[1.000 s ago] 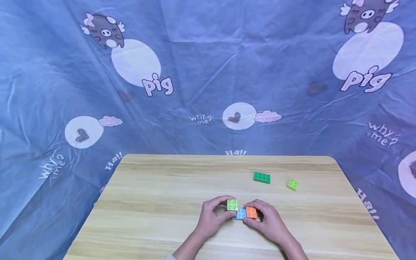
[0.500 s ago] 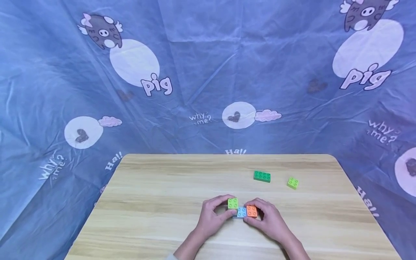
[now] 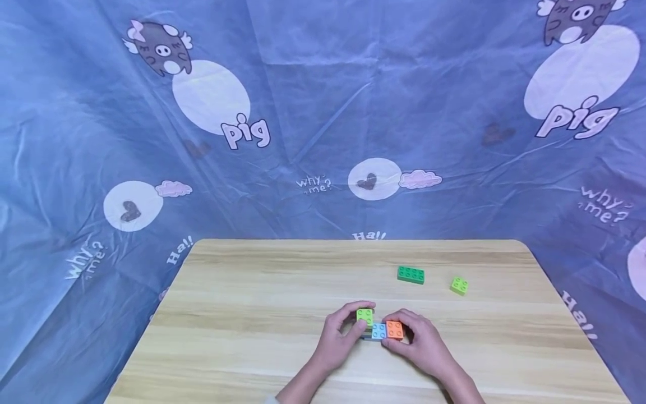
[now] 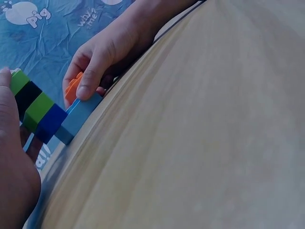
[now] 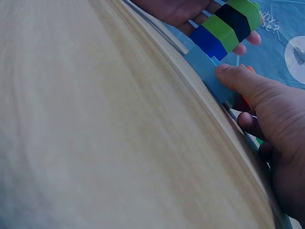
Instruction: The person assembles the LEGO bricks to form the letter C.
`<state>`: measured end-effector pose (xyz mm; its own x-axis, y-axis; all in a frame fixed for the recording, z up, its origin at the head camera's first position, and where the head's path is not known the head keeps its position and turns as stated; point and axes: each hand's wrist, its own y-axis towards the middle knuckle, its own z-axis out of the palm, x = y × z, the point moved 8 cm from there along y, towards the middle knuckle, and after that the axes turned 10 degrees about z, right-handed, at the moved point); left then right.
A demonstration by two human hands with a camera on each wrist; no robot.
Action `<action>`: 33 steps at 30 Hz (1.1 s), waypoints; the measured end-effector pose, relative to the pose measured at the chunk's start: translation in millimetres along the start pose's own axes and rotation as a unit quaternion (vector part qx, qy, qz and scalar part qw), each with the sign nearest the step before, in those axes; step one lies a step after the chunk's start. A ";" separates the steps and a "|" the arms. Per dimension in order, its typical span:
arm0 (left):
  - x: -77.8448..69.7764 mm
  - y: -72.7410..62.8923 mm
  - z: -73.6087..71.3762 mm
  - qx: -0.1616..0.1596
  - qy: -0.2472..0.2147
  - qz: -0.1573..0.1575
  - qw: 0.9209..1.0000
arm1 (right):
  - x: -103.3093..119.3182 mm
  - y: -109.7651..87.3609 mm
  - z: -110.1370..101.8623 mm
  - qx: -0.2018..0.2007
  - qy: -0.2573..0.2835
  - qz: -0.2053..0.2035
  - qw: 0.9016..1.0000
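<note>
- Lime-topped tower (image 3: 364, 315), at ten o'clock from the orange block (image 3: 395, 330): left hand (image 3: 336, 339) pinches it; a crooked push may tip it
- Right hand (image 3: 421, 343) pinches the light blue block (image 3: 378, 331); with a loose grip, it may slide

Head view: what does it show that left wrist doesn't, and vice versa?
Only head: dark green brick and loose lime brick in full, apart on the table.
Only left wrist: the stack clearly from the side, with black brick and dark blue brick.
Both: left hand on the stack, right hand at the orange brick, light blue brick, table, backdrop.
</note>
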<state>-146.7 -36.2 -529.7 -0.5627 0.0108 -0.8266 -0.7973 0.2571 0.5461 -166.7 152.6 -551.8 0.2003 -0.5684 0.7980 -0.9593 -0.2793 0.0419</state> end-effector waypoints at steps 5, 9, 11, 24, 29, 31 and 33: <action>-2.7 1.3 4.3 -0.004 -0.002 0.007 1.000 | -0.5 -0.2 -1.1 0.001 0.002 0.001 1.000; -3.6 1.9 5.8 -0.003 -0.013 0.012 1.000 | -0.9 -0.9 -1.2 -0.005 0.002 -0.001 1.000; -4.2 1.8 6.4 -0.003 -0.018 0.016 1.000 | -0.9 -1.4 -0.9 -0.004 0.002 -0.004 1.000; -7.3 6.4 4.6 -0.010 -0.013 0.034 0.999 | 0.1 2.9 -1.5 -0.002 0.003 -0.005 1.000; -5.2 3.2 10.2 0.006 -0.004 0.018 1.000 | -2.6 -0.3 -2.8 0.000 0.006 -0.008 1.000; -1.7 1.2 12.3 0.015 -0.003 0.000 1.000 | -2.7 -1.5 -3.4 0.004 0.015 -0.014 1.000; 1.3 0.5 14.1 0.023 -0.008 -0.009 1.000 | -2.1 -2.0 -7.0 -0.002 0.033 -0.031 0.999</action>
<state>-144.8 -22.5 -532.5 -0.5448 0.0210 -0.8383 -0.7961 0.3012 0.5249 -166.6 159.8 -549.3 0.2468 -0.4977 0.8315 -0.9460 -0.3099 0.0953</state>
